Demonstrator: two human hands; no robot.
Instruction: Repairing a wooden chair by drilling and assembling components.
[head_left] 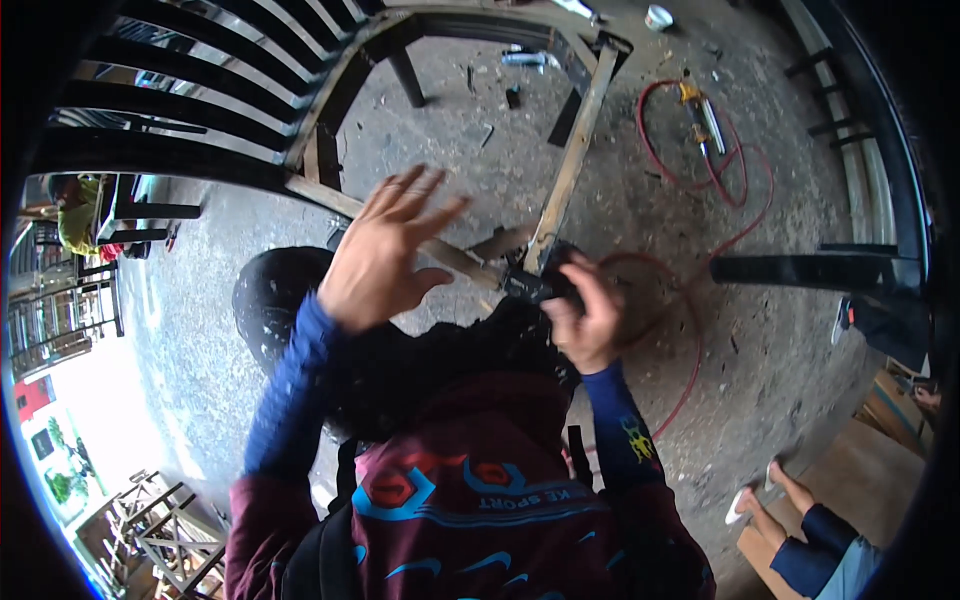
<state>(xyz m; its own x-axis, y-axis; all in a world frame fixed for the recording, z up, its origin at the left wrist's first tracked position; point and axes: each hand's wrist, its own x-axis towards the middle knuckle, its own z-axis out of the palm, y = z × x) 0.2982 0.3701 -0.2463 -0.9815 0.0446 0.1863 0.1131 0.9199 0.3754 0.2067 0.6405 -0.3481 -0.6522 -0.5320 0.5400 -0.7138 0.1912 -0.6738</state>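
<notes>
My left hand (385,255) is raised with spread, slightly blurred fingers over a pale wooden rail (455,260) of a chair frame. My right hand (585,315) has bent fingers, thumb and forefinger apart, at a black piece (530,282) where that rail meets an upright-running wooden bar (578,140); whether it touches the piece is unclear. The frame continues into a black slatted section (190,90) at the upper left. A dark rounded padded shape (280,295) lies under my left forearm.
A yellow-and-black tool (695,105) with red hose (745,190) lies on the concrete floor (700,400). Black furniture (820,270) stands at right. Another person's legs (790,500) rest on cardboard at lower right; another person (890,340) is at the right edge. Stacked wooden frames (170,540) stand lower left.
</notes>
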